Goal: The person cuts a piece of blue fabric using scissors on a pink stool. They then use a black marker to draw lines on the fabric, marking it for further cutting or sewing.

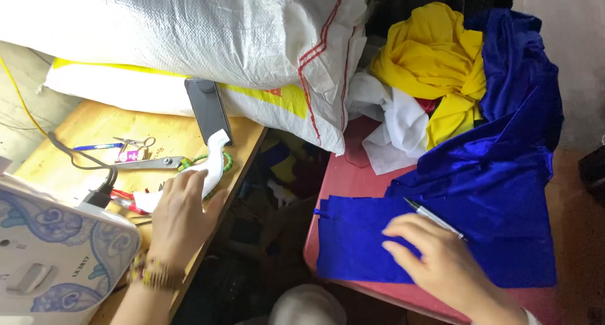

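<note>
Head view, looking down: the left hand (181, 210), at lower left of the frame, lies on a curved white paper pattern piece (205, 172) on the wooden table (94, 126), its fingers loosely curled over the piece's lower part. Whether they pinch it or only rest on it, I cannot tell. A beaded bracelet (153, 273) circles that wrist.

At lower right, the right hand (435, 260) presses flat on a folded piece of bright blue cloth (359, 243), fingers spread and nearly straight, closed on nothing. A silver pen (433, 218) lies on the cloth just beside the fingertips, seeming to touch them. The cloth is spread on a red table (340, 174) and runs up into a heap of the same blue fabric at upper right.

Near the left hand lie scissors (154, 163), a blue pen (97, 146) and a green ring. A white sewing machine (57, 255) with blue patterning fills the lower left corner. White woven sacks (189, 35) are stacked across the top; yellow cloth (435, 60) and white cloth (397, 129) are piled at upper centre-right.
</note>
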